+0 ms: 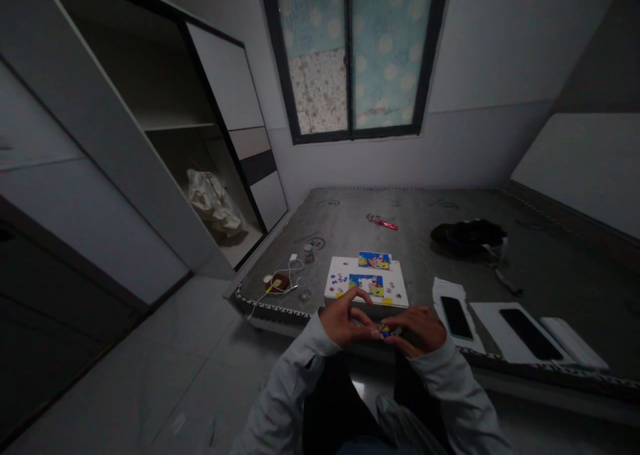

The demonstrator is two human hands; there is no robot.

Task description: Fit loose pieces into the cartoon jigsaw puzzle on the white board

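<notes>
Both hands' grip pinches puzzle piece; puzzle board just beyond.

A puzzle board lies on the bed near its front edge, a phone to its right, a cable to its left.

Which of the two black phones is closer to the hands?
The smaller phone, lying on white paper just beside the right hand. The bigger phone lies farther right on its own white sheet. Both hands pinch a small puzzle piece.
</notes>
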